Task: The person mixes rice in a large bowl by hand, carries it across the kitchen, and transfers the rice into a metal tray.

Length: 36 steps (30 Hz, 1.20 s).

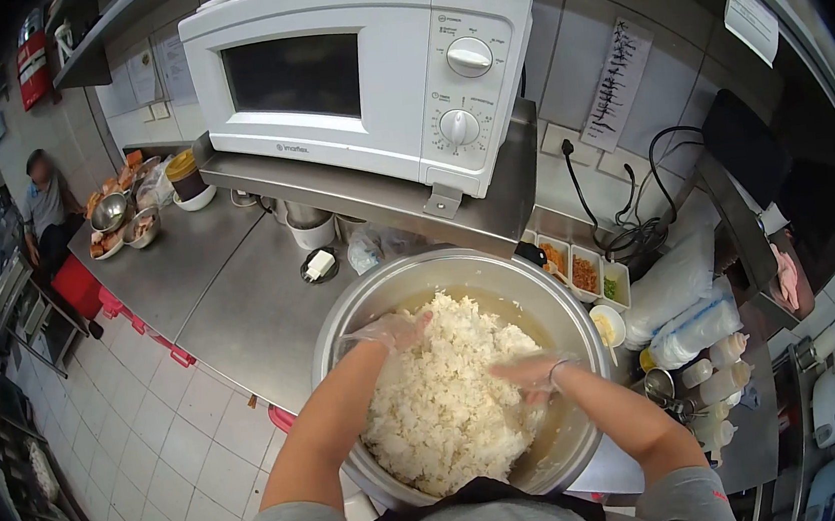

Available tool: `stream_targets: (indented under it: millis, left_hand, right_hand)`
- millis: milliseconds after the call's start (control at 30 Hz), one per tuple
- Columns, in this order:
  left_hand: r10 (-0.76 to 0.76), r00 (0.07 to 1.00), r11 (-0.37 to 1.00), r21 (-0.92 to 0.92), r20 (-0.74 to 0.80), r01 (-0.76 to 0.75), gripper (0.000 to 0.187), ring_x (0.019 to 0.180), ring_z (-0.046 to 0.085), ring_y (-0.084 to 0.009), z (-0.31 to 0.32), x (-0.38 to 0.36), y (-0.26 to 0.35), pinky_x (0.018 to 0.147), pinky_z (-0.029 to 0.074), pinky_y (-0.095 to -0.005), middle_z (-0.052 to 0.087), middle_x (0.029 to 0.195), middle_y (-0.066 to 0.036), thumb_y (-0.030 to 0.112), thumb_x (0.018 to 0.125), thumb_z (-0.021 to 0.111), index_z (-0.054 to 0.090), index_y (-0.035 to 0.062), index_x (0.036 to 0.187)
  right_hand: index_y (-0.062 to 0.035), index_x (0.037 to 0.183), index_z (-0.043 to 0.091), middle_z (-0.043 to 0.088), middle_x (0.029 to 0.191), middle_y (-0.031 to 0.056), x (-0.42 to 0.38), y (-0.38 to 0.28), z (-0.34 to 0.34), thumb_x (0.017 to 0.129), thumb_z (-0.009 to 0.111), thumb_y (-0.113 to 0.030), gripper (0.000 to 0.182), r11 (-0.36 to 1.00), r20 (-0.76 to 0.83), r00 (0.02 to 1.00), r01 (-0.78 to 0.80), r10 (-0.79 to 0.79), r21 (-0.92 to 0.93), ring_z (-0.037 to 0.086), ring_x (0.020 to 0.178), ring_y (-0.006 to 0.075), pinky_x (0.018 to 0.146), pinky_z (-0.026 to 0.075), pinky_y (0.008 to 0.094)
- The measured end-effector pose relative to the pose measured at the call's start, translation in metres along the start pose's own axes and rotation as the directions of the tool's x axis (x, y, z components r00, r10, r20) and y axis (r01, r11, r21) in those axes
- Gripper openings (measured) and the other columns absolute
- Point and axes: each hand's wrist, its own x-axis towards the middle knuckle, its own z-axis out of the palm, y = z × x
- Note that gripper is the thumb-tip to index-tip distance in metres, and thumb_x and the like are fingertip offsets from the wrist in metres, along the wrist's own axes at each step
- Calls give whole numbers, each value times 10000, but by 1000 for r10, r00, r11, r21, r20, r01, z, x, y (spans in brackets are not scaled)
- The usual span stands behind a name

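A large round metal pot (330, 344) holds a big heap of cooked white rice (441, 399), with cloudy liquid along its inner wall. My left hand (399, 333), in a clear plastic glove, lies against the upper left of the heap with its fingers stretched out. On the right side of the rice is my right hand (529, 372), also in a clear glove, its fingers extended toward the heap and slightly blurred. Neither hand grips anything that I can make out. Some fingertips are partly hidden by rice.
Above the pot, a white microwave (400, 81) stands on a metal shelf (350, 182). Small trays of chopped toppings (585, 273) and squeeze bottles (724, 367) are on the right. Bowls of food (141, 227) stand at the counter's far left, near a seated person (45, 201).
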Motion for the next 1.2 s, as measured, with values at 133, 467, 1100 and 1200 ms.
stream_targets:
  millis: [133, 467, 1100, 1200]
  left_hand:
    - [17, 1000, 999, -34, 11, -16, 798, 1043, 572, -316, 8, -8, 7, 948, 390, -405, 617, 1103, -187, 773, 761, 364, 715, 60, 838]
    - [139, 970, 963, -255, 199, -86, 886, 1016, 566, -327, 20, 15, 8, 904, 426, -420, 548, 1167, -278, 784, 731, 430, 515, 98, 1284]
    - [679, 684, 588, 756, -267, -289, 499, 977, 600, -163, -13, -12, 21, 1004, 295, -473, 445, 1369, -8, 176, 837, 570, 433, 103, 1312]
    - [641, 740, 618, 708, -204, -341, 479, 1054, 572, -123, -24, -21, 28, 1033, 274, -480, 459, 1365, 5, 172, 847, 541, 435, 130, 1312]
  right_hand:
    - [-22, 1358, 375, 386, 1382, 200, 25, -22, 28, 821, 439, -670, 844, 901, -148, 983, 163, -112, 402, 505, 1125, 310, 954, 391, 382]
    - [33, 1402, 243, 96, 1490, 212, 58, -34, 29, 772, 679, -446, 904, 681, -228, 881, 467, -415, 564, 172, 1372, 310, 1103, 195, 396]
    - [9, 1211, 511, 570, 1170, 92, -39, -78, 10, 817, 695, -241, 502, 328, -573, 638, 763, -514, 556, 499, 1133, 155, 982, 387, 309]
    - [-9, 1261, 444, 527, 1218, 145, -31, -67, 4, 770, 727, -290, 633, 415, -591, 587, 810, -554, 415, 480, 1163, 206, 1001, 370, 346]
